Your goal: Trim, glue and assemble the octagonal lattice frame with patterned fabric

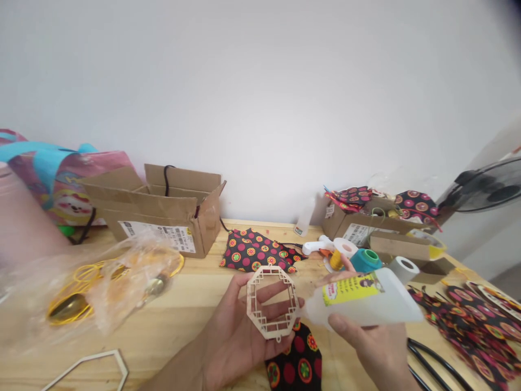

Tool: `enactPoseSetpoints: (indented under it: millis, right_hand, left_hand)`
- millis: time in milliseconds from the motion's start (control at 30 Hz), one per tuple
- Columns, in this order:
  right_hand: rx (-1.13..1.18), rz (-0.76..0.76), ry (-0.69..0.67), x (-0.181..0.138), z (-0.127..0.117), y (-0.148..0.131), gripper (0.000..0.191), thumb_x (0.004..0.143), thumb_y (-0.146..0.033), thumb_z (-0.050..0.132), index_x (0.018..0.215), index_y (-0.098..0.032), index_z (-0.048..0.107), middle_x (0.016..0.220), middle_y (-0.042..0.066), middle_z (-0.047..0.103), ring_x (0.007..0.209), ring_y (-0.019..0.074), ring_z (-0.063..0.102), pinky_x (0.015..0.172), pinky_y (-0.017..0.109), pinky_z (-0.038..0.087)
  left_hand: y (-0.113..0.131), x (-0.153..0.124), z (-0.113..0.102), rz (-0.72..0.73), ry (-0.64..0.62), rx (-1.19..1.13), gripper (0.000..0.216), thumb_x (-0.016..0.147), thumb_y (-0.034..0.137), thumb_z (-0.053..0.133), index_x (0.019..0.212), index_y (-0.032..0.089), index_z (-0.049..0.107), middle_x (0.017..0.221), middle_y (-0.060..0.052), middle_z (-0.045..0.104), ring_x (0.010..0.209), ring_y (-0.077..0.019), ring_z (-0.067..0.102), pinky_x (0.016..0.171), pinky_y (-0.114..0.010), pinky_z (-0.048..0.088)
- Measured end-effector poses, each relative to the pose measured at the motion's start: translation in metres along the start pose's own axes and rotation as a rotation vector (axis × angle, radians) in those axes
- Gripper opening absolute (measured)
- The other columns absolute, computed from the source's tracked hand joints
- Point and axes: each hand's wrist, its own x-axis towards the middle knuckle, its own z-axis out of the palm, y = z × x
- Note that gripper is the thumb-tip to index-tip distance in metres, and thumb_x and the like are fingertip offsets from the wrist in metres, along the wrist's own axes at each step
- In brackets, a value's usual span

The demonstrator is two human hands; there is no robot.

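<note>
- At the lower centre of the frame, the left hand (pixel 240 336) lies palm up, fingers spread under a pale wooden octagonal frame (pixel 272 301) that rests across them; the grip is loose and open, supporting rather than pinching.
- Just right of it, the right hand (pixel 376 347) is closed around a translucent glue bottle (pixel 366 301) with a yellow label, held sideways; the bottle's nozzle meets the right edge of the frame.
- Below the frame, a piece of black cloth (pixel 295 366) with red and yellow circles lies on the wooden table (pixel 175 326).
- Behind the hands, centre frame, a second patterned cloth (pixel 254 251) lies flat; to its right stand a white glue gun (pixel 315 247), a teal spool (pixel 366 260) and a white tape roll (pixel 405 269).
- Upper left of centre, an open cardboard box (pixel 163 209) sits near the wall.
- Left edge, a clear plastic bag (pixel 106 282) covers yellow wire hoops.
- Right edge, further patterned pieces (pixel 472 312) are spread out, with a fan (pixel 488 187) above them.
</note>
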Motion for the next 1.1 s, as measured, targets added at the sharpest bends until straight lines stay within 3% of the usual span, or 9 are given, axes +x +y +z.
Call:
enactPoseSetpoints:
  millis: [267,533,667,833,1033,1100]
  right_hand:
    - [-0.017,-0.039,0.035,-0.0051,0.0043,-0.0014,0.059,0.049,-0.05,0.075,0.099,-0.019,0.063,0.074,0.006,0.069,0.055,0.0205,0.063,0.044,0.026,0.053]
    - [-0.038,-0.014,0.033,-0.0017,0.0027,-0.0027,0.06,0.05,-0.049,0.074,0.1,-0.018,0.062,0.074,0.007,0.069,0.057,0.0207,0.062,0.047,0.027,0.054]
    - [0.002,0.027,0.038,-0.0014,0.0026,-0.004,0.053,0.055,-0.043,0.074,0.101,-0.018,0.062,0.073,0.006,0.07,0.061,0.0223,0.064,0.057,0.032,0.056]
    - [0.052,0.005,-0.022,-0.0024,0.0037,-0.0017,0.063,0.048,-0.046,0.077,0.103,-0.019,0.062,0.079,0.008,0.07,0.068,0.0269,0.065,0.047,0.031,0.054]
    - [0.066,0.017,-0.075,-0.0046,0.0051,-0.0002,0.063,0.052,-0.045,0.075,0.108,-0.019,0.059,0.08,0.008,0.07,0.065,0.026,0.064,0.053,0.035,0.055]
    - [0.034,0.002,-0.007,-0.0054,0.0057,0.0005,0.066,0.048,-0.046,0.076,0.106,-0.019,0.06,0.08,0.008,0.07,0.065,0.0265,0.064,0.049,0.033,0.054]
  left_hand:
    - [-0.0029,0.0009,-0.0002,0.053,0.059,0.028,0.05,0.076,0.045,0.047,0.11,0.009,0.052,0.095,-0.017,0.064,0.088,-0.0288,0.061,0.08,-0.039,0.042]
    - [-0.0029,0.0036,0.0029,0.099,0.11,0.058,0.049,0.076,0.04,0.048,0.107,0.003,0.054,0.088,-0.019,0.067,0.084,-0.027,0.064,0.081,-0.033,0.042]
    - [-0.0022,0.0039,0.0029,0.102,0.091,0.071,0.048,0.076,0.041,0.048,0.105,0.004,0.056,0.087,-0.018,0.068,0.084,-0.0254,0.064,0.081,-0.031,0.042]
    - [-0.0042,0.0023,0.003,0.113,0.081,0.063,0.048,0.076,0.04,0.047,0.105,0.003,0.056,0.087,-0.018,0.067,0.082,-0.0261,0.064,0.084,-0.035,0.041]
    - [-0.0053,0.003,0.004,0.12,0.005,0.044,0.047,0.077,0.039,0.046,0.106,0.003,0.056,0.089,-0.017,0.066,0.079,-0.0233,0.062,0.081,-0.034,0.042]
    - [-0.0051,0.0025,0.0045,0.137,-0.029,0.038,0.046,0.078,0.037,0.045,0.108,0.004,0.055,0.092,-0.016,0.066,0.08,-0.0229,0.062,0.081,-0.035,0.042]
